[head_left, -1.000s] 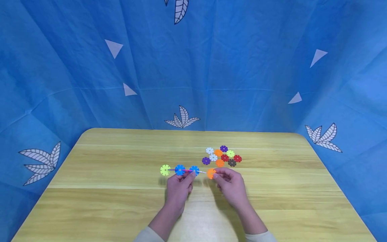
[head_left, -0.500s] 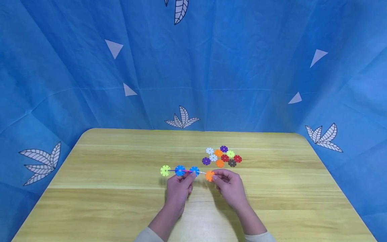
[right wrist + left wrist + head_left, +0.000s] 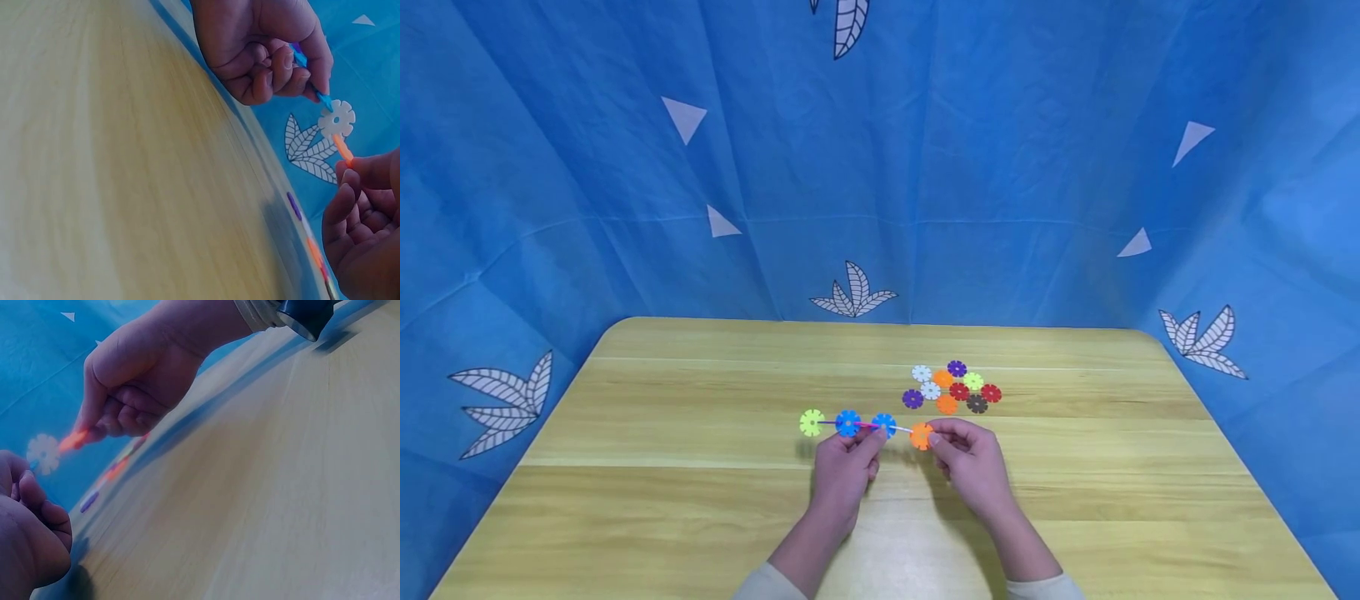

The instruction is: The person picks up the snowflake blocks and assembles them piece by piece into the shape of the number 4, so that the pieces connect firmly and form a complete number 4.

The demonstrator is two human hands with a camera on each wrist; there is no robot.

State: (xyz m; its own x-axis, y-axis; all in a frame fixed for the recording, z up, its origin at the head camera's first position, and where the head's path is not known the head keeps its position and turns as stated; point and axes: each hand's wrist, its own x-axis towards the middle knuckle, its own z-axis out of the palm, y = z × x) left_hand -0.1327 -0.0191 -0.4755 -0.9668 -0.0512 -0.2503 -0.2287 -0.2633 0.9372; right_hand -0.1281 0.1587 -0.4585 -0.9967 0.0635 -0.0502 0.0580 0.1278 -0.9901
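Note:
My left hand (image 3: 842, 471) pinches a chain of notched plastic snowflake discs at the blue disc (image 3: 884, 426) on its right. Further left along the chain come another blue disc (image 3: 847, 423) and a yellow-green disc (image 3: 812, 422), with thin purple and pink discs seen edge-on between them. A white disc (image 3: 337, 119), face-on in the right wrist view, sticks out beyond the blue one. Between thumb and fingers my right hand (image 3: 973, 462) holds an orange disc (image 3: 921, 437), its edge right at the white disc's rim. Both hands are raised above the table.
Behind the right hand several loose discs lie grouped on the wooden table (image 3: 700, 500): white (image 3: 921, 373), purple (image 3: 912, 399), orange (image 3: 947, 404), red (image 3: 991, 392), yellow-green (image 3: 973, 381) and dark brown (image 3: 977, 403). A blue patterned curtain (image 3: 880, 167) hangs behind the table.
My right hand has shifted slightly left and down with the orange disc, bringing it closer to the white disc. The left hand and its chain have stayed nearly still.

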